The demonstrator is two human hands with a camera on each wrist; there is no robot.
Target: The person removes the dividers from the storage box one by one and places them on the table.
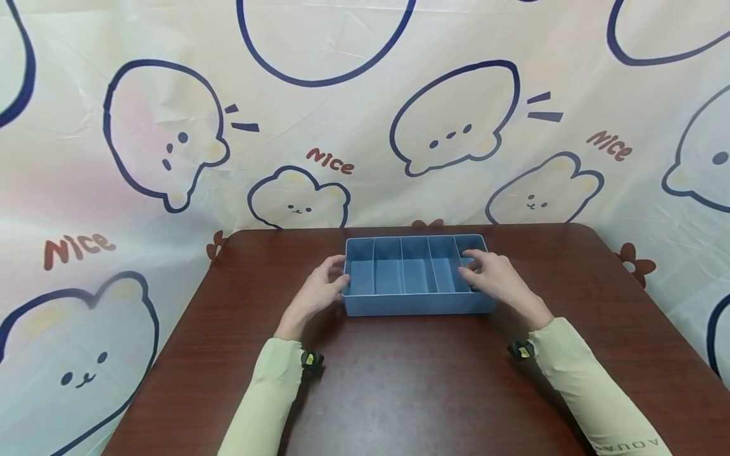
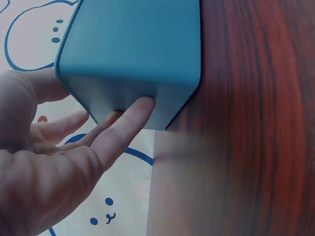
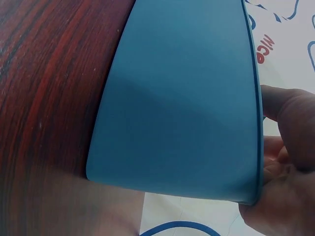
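Note:
A blue box [image 1: 419,306] with several compartments side by side stands on the brown table. At its left end is the left hand [image 1: 319,288]; in the left wrist view that hand [image 2: 74,142] lays its fingertips on the box's end wall [image 2: 133,44], the thumb up at the rim. The right hand [image 1: 496,277] is over the right end, thumb and fingers reaching over the rim into the rightmost part. In the right wrist view the right hand [image 3: 290,162] is at the rim, partly hidden behind the box wall [image 3: 177,108].
The brown table [image 1: 399,380] runs from the wearer to a pale cloth [image 1: 365,126] with blue cartoon outlines, hanging behind and at both sides. Both forearms, in light green sleeves with dark wrist devices, rest over the table's near part.

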